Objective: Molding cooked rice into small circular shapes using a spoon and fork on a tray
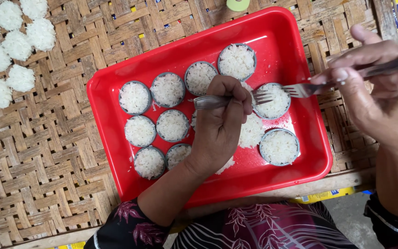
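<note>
left hand (219, 122) fisted in tight grip, right hand (374, 87) pinching, forearms angled inward

A woven bamboo mat (47, 152) is spread as the work surface, edged by a wooden frame (346, 180). Grey concrete floor (346, 214) is seen below. Even, soft light is cast throughout.
</note>
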